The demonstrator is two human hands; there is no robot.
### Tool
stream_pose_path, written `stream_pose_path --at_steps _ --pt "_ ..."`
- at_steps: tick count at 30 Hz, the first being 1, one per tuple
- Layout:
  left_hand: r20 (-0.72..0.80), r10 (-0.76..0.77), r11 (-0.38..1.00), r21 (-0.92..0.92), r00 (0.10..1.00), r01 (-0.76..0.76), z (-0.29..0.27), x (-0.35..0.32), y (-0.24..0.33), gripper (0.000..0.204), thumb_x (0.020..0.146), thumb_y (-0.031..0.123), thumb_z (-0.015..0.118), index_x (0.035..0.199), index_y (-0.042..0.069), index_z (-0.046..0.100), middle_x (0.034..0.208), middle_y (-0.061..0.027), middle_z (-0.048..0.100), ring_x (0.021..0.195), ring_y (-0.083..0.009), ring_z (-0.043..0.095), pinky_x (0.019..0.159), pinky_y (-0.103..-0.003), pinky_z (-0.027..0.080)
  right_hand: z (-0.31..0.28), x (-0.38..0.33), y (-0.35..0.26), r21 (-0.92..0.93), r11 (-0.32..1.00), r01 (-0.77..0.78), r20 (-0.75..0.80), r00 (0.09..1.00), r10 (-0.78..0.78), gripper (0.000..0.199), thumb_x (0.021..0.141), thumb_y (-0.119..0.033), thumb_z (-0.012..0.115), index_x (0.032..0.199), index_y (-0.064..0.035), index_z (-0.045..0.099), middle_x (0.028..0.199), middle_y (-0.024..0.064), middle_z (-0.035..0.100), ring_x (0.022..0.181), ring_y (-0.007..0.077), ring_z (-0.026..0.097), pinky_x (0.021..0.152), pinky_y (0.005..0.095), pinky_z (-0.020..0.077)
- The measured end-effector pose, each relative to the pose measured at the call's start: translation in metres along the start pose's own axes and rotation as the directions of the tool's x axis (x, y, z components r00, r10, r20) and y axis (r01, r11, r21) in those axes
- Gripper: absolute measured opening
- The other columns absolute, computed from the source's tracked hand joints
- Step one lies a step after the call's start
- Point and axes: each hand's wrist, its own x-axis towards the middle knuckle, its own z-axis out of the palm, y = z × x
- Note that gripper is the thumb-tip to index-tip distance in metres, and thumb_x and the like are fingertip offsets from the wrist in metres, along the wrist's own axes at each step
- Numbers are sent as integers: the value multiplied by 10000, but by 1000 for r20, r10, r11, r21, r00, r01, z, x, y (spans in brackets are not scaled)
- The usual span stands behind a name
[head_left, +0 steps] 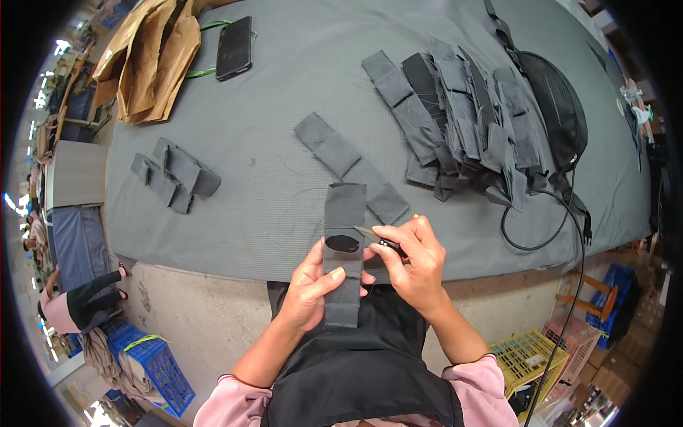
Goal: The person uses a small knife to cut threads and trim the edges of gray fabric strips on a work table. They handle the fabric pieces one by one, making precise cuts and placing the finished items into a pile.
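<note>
My left hand grips a sewn dark grey fabric strip by its lower half, thumb on top and fingertips showing past its right edge. The strip stands upright in the picture, over the table's front edge, with a black oval patch or opening near its middle. In my closed right hand are small thread snips with a dark handle. Their metal tip meets the strip's right edge, just above the oval. Just beyond lies another grey strip, flat and slanting on the table.
A heap of grey strips with loose threads covers the table's right side, beside a black bag and cable. Two folded pieces lie left. At the back left are a paper bag and a phone. Crates stand on the floor.
</note>
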Motion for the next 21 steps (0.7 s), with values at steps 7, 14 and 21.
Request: stream_pose_path --at_steps 7,14,21 --pt "-86 37 987 158 996 -23 5 -2 -4 638 917 2 496 1466 43 173 1281 -114 491 989 -206 607 803 -306 512 8 6 1 -97 985 143 -3 990 -144 299 651 -8 724 938 -74 674 736 27 542 590 190 531 526 308 419" --pt "-100 107 942 329 989 -69 9 -3 -2 658 908 22 526 1470 55 186 1251 -90 504 977 -146 586 784 -273 500 8 -4 3 -145 969 202 75 978 -192 367 612 20 712 962 -82 668 767 24 550 591 187 516 516 307 399" --pt "-122 108 921 386 987 -53 6 -3 -8 631 901 82 570 1448 44 259 1303 -104 489 1000 -133 572 823 -239 475 9 1 -1 -146 969 197 84 979 -187 364 615 14 721 963 -74 665 772 24 551 584 184 511 521 303 397"
